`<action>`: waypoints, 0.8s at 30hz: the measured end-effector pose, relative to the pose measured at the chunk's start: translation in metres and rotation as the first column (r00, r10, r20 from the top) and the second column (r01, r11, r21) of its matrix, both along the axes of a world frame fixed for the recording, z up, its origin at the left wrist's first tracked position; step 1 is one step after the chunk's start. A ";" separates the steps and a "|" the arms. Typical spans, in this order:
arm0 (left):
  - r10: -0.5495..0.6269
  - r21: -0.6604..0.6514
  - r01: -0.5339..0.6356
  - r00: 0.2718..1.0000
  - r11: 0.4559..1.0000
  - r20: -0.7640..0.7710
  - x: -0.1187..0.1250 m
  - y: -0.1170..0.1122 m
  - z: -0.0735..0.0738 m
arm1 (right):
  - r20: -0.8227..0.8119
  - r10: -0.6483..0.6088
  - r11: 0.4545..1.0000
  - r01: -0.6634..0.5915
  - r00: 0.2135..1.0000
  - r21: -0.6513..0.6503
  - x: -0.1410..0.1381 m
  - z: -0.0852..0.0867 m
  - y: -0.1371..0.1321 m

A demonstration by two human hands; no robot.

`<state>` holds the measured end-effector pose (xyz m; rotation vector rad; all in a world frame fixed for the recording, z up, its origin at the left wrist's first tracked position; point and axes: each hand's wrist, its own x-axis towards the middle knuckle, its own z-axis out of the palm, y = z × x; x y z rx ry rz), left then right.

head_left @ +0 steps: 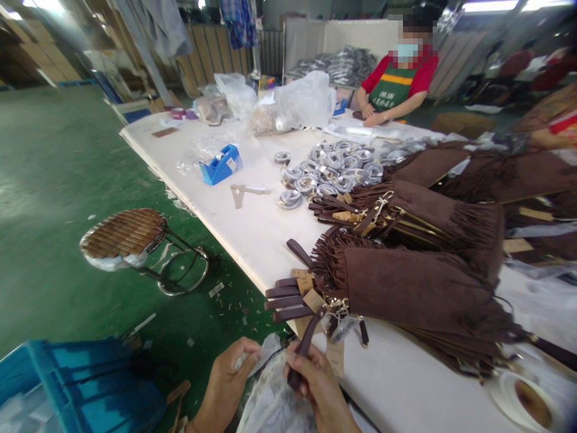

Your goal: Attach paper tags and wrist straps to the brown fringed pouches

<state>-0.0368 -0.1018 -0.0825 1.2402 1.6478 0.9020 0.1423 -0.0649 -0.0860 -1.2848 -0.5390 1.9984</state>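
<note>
My left hand (pixel 229 376) is closed in a pinch on a small whitish translucent piece (pixel 269 352), perhaps plastic film or paper. My right hand (pixel 318 376) grips a dark brown wrist strap (pixel 308 337) just off the table edge. Beyond it lies a stack of brown fringed suede bags (pixel 406 288), with several straps, tan paper tags (pixel 314 300) and gold clasps hanging toward me. Below both hands is a bunched whitish plastic bag (pixel 279 400).
Coiled grey straps (pixel 333 165), a blue tape dispenser (pixel 220 165) and more fringed bags (pixel 433 210) cover parts of the white table (pixel 252 234). A round stool (pixel 126 234) and blue crate (pixel 90 385) stand left. A masked co-worker (pixel 396 90) works across the table.
</note>
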 end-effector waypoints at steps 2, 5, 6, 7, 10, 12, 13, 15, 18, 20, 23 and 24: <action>-0.039 0.032 0.041 0.998 0.999 -0.059 0.006 0.001 0.003 | 0.007 -0.007 1.000 0.007 1.000 -0.029 0.002 0.001 -0.001; -0.094 0.074 0.107 0.983 0.992 -0.156 0.014 0.001 0.001 | 0.008 -0.026 0.999 0.026 1.000 -0.047 0.004 0.004 -0.001; -0.113 0.086 0.132 0.974 0.988 -0.196 0.016 0.001 0.001 | 0.012 -0.033 0.998 0.034 0.999 -0.047 0.004 0.005 0.000; -0.134 0.096 0.160 0.962 0.982 -0.237 0.017 0.001 0.001 | 0.020 -0.040 0.998 0.041 0.999 -0.045 0.004 0.006 0.000; -0.179 0.123 0.230 0.926 0.965 -0.333 0.017 0.000 0.002 | 0.057 -0.050 0.997 0.052 0.997 -0.048 0.004 0.006 0.000; -0.181 0.152 0.251 0.911 0.956 -0.370 0.017 0.001 0.005 | 0.082 -0.051 0.997 0.055 0.995 -0.047 0.004 0.005 0.000; -0.175 0.170 0.256 0.906 0.952 -0.386 0.016 0.001 0.006 | 0.095 -0.049 0.998 0.053 0.994 -0.043 0.004 0.005 0.000; -0.156 0.217 0.266 0.894 0.939 -0.421 0.016 0.001 0.008 | 0.121 -0.037 0.999 0.041 0.992 -0.026 0.005 0.003 0.000; -0.139 0.286 0.307 0.863 0.908 -0.485 0.017 0.001 0.010 | 0.170 -0.020 1.000 0.017 0.985 0.017 0.005 0.000 -0.001; -0.136 0.343 0.363 0.832 0.866 -0.538 0.017 0.002 0.011 | 0.200 -0.026 0.999 0.016 0.980 0.049 0.005 -0.002 -0.002; -0.132 0.408 0.469 0.767 0.784 -0.628 0.016 0.003 0.010 | 0.193 -0.029 0.998 0.016 0.981 0.068 0.003 -0.003 -0.002; -0.135 0.413 0.498 0.746 0.762 -0.652 0.015 0.004 0.010 | 0.180 -0.030 0.998 0.018 0.983 0.068 0.002 -0.003 -0.002</action>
